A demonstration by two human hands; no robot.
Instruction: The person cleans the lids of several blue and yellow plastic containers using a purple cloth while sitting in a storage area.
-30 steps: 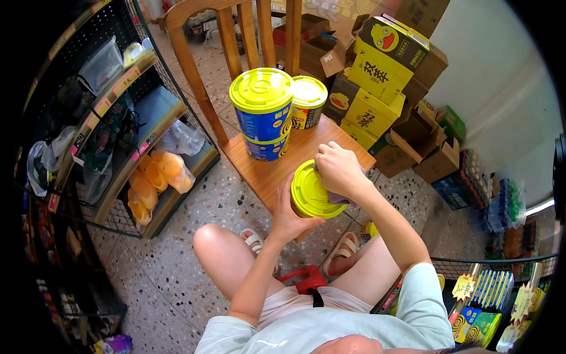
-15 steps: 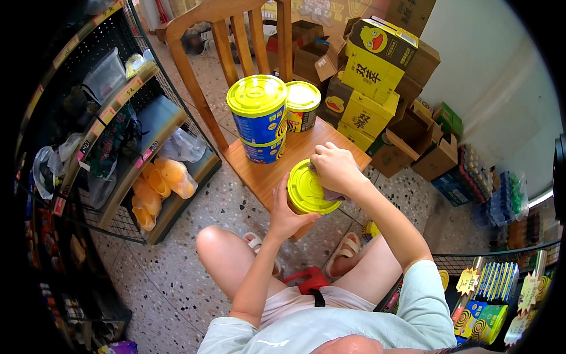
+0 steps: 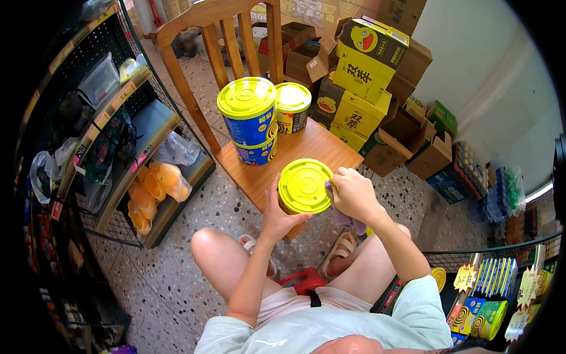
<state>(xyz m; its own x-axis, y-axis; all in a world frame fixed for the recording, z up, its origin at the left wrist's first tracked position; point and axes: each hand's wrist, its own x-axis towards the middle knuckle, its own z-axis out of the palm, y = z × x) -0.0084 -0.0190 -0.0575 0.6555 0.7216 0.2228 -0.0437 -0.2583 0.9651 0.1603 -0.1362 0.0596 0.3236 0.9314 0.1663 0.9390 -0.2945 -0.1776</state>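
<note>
A round tub with a yellow-green lid (image 3: 305, 185) stands at the front of the wooden chair seat (image 3: 242, 183). Wrapped around its left side, my left hand (image 3: 277, 209) steadies it with the thumb along the near edge. My right hand (image 3: 352, 193) pinches a greyish-purple cloth (image 3: 348, 221) against the right edge of the lid, and part of the cloth hangs below the fingers. Behind are two blue tubs stacked, the upper tub (image 3: 247, 112) with a yellow-green lid. A shorter dark tub (image 3: 293, 107) with a similar lid stands beside them.
Yellow cartons (image 3: 365, 71) and opened brown boxes (image 3: 407, 135) are piled beyond the chair. To the left, a shelf rack (image 3: 159, 138) holds orange slippers (image 3: 154, 189) and plastic bags. Shelved goods (image 3: 480, 318) are at the lower right. A red stool (image 3: 303, 281) is beneath me.
My right hand has moved with the cloth from the top of the lid to its right edge, uncovering the lid. The whole view has shifted slightly.
</note>
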